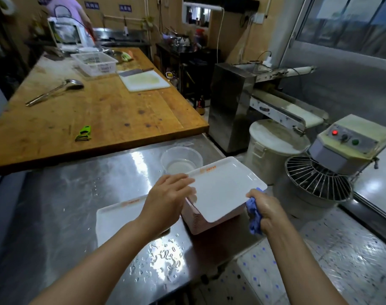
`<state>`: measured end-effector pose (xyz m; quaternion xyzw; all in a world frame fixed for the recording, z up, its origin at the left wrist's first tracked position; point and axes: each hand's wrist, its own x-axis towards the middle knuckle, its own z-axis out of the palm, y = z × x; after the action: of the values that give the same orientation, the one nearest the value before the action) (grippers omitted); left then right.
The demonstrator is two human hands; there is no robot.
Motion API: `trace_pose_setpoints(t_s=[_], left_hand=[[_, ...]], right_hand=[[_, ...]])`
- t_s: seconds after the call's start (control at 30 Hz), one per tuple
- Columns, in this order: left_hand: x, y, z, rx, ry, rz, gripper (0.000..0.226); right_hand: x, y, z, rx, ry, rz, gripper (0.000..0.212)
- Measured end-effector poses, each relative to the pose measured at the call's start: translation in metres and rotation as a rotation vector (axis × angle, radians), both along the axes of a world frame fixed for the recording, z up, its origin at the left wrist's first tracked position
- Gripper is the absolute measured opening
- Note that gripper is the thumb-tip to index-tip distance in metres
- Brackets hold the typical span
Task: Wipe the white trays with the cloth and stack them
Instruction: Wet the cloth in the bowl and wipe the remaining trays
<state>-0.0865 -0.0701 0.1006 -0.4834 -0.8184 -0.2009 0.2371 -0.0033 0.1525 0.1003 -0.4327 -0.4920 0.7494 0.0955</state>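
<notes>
A white tray (225, 188) lies on top of a stack of trays (195, 221) at the right edge of the steel table (66, 205). My left hand (167, 201) grips the top tray's left edge, with the fingers curled over the rim. My right hand (268, 213) holds a crumpled blue cloth (253, 213) at the tray's near right corner. Another white tray (117, 221) lies flat on the table to the left, partly hidden under my left forearm.
A clear plastic bowl (181, 160) stands just behind the stack. Water drops (165, 258) spot the steel near me. The wooden counter (95, 111) beyond holds a green peeler, ladle, basket and cutting board. A dough mixer (326, 170) and lidded bucket (273, 148) stand to the right. A person works at the far left.
</notes>
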Motion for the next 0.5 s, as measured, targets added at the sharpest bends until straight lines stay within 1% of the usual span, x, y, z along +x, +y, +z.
trace_pose_setpoints(t_s=[0.07,0.13,0.27,0.37,0.5], left_hand=[[-0.001,-0.006,-0.002,-0.029,-0.132,0.161,0.047],[-0.002,-0.015,-0.006,-0.048,-0.221,0.261,0.054],[-0.004,-0.035,-0.021,-0.109,-0.329,0.372,0.048],[-0.005,-0.047,-0.032,-0.134,-0.384,0.428,0.043],[-0.005,-0.055,-0.037,-0.161,-0.439,0.465,0.038]], right_hand=[[-0.008,0.003,-0.01,0.006,-0.014,-0.065,0.032],[-0.014,0.004,-0.019,0.032,-0.06,-0.079,0.031],[-0.022,0.002,-0.033,0.051,-0.169,-0.032,0.024],[-0.031,0.002,-0.041,0.072,-0.173,-0.048,0.022],[-0.043,0.003,-0.052,0.102,-0.161,-0.05,0.039]])
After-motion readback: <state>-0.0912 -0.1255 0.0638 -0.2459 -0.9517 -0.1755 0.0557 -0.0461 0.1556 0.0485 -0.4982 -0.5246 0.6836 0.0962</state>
